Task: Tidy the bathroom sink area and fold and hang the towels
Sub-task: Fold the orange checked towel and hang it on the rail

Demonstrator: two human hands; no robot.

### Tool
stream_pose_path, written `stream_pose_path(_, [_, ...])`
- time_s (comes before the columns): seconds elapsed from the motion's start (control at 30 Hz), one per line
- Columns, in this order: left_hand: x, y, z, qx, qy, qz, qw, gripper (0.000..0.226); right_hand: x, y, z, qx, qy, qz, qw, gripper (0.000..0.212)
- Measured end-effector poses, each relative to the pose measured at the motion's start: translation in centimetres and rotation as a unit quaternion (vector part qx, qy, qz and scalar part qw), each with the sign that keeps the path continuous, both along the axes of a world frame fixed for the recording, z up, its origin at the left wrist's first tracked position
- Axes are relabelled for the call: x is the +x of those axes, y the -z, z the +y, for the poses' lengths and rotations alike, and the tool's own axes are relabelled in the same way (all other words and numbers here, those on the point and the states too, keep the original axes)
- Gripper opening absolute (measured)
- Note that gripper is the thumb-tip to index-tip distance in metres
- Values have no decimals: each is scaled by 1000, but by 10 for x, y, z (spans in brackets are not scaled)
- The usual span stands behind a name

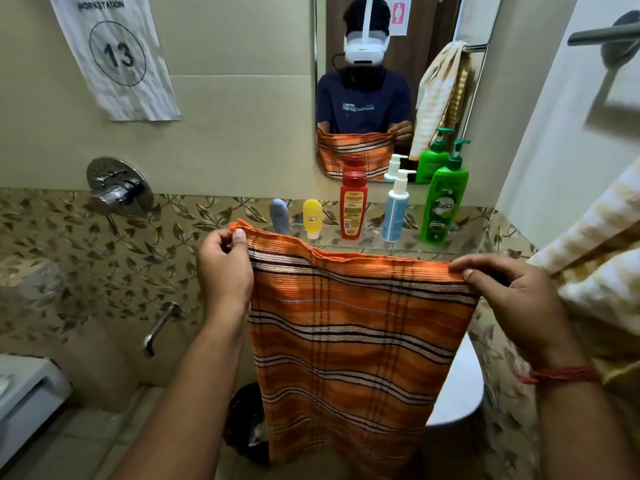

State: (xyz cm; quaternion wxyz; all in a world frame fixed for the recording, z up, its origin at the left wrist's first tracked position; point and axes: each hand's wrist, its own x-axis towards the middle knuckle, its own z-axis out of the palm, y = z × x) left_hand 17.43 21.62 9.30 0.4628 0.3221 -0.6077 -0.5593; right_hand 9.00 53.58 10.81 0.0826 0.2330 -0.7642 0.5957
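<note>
The person is holding up an orange woven towel with dark and white stripes (pixel 353 334) in front of the glass shelf (pixel 433 252), and it is hanging down straight from the two top corners. The left hand (pixel 225 268) is pinching the left corner between thumb and curled fingers, a little higher than the other side. The right hand (pixel 512 292) is pinching the right corner in the same way.

The top edge is showing several layers, so I am judging the towel is already folded at least once and the folding is going on. To do it well, both corners should be kept level and the top edge pulled tight, so the layers are lying flush before the next fold is brought over.

The cloth is looking thin and ribbed, rather coarse, and it is draping softly without stiffness. On the shelf behind are standing smooth plastic bottles: a red flat bottle (pixel 353 206), a white and blue pump bottle (pixel 396 209) and a green pump bottle (pixel 443 202). A cream and yellow striped towel (pixel 595 258) is hanging at the right, close to the right hand.
</note>
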Motion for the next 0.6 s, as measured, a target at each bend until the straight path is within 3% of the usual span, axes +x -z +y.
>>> stream_pose_path(0.1, [-4, -4, 8, -17, 19, -14, 1000, 13, 10, -16, 6, 94, -139, 4, 986, 44])
stream_pose_path(0.2, [-8, -6, 16, -17, 42, -13, 999, 11, 17, -20, -2, 156, -216, 111, 957, 50])
stream_pose_path(0.3, [-10, -7, 26, -42, 77, -17, 996, 11, 12, -17, -17, 242, -207, 262, 911, 40])
stream_pose_path(0.4, [-11, -6, 38, -67, 120, -24, 990, 11, 8, -14, -33, 291, -174, 335, 879, 38])
stream_pose_path(0.5, [-11, -7, 46, -67, 155, -26, 985, 11, 10, -11, -41, 261, -175, 325, 892, 24])
stream_pose_path(0.6, [-10, -8, 51, -55, 179, -33, 982, 13, 17, -8, -48, 176, -272, 226, 919, 11])
